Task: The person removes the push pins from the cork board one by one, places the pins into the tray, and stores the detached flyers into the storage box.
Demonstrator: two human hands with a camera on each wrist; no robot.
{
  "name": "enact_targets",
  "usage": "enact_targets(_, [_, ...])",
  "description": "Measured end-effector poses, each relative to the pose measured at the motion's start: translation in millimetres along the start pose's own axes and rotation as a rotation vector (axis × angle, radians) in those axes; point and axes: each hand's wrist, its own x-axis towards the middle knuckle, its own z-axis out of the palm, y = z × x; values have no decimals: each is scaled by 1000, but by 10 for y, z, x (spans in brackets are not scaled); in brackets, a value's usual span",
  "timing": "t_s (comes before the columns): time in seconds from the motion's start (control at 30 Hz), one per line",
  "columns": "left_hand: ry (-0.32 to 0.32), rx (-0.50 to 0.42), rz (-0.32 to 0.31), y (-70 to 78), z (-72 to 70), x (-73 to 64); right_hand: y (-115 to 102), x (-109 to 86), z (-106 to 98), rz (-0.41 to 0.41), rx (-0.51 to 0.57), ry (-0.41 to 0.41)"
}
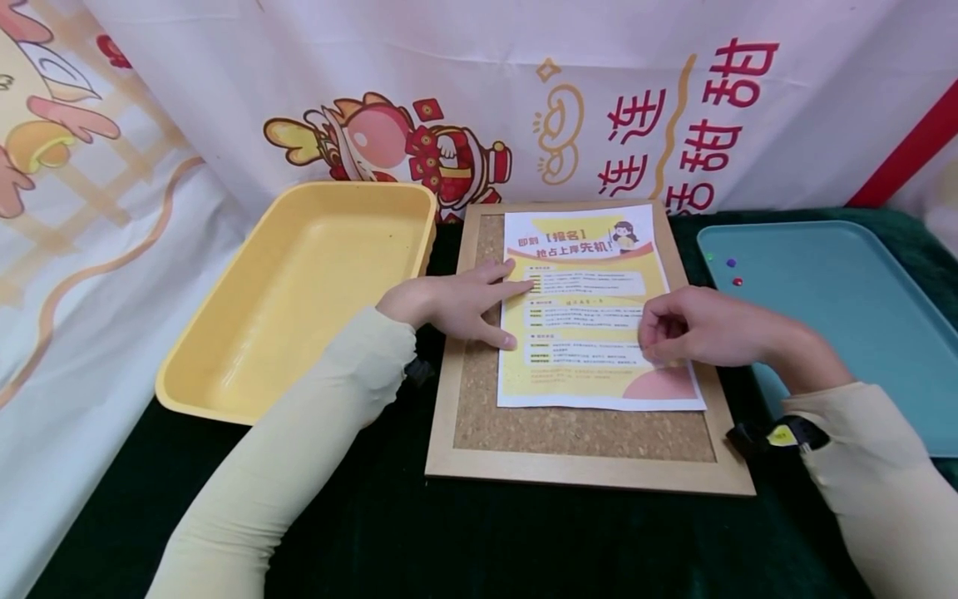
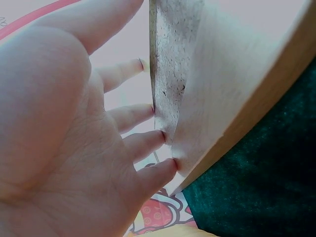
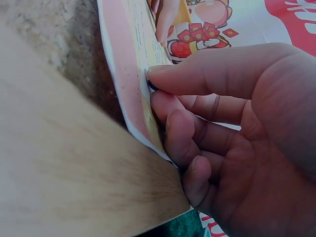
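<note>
A printed yellow-and-white poster (image 1: 591, 333) lies on a wood-framed cork board (image 1: 479, 428). My left hand (image 1: 464, 306) has its fingers spread, with the fingertips on the poster's left edge. In the left wrist view its fingers (image 2: 133, 116) are extended over the board's side. At the poster's right edge, my right hand (image 1: 707, 324) pinches a small dark blue pushpin (image 3: 152, 86) between thumb and forefinger, against the paper. Only a sliver of the pin shows; its point is hidden. The other right fingers curl beside the frame.
A yellow plastic tub (image 1: 299, 291) stands left of the board. On the right a blue-green tray (image 1: 846, 316) holds a few tiny coloured pieces, among them a red one (image 1: 737, 281). Dark green cloth (image 1: 449, 541) covers the table; a printed white curtain (image 1: 449, 33) hangs behind.
</note>
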Motion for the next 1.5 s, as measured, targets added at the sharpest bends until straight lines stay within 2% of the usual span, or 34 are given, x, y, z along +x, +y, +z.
enact_targets(0.23, [-2, 1, 6, 3, -1, 0, 0, 15, 17, 2, -6, 45])
enact_targets(0.73, [-1, -1, 10, -7, -2, 4, -10, 38, 49, -1, -38, 82])
enact_targets(1.5, [10, 11, 8, 8, -4, 2, 1, 46, 49, 6, -19, 82])
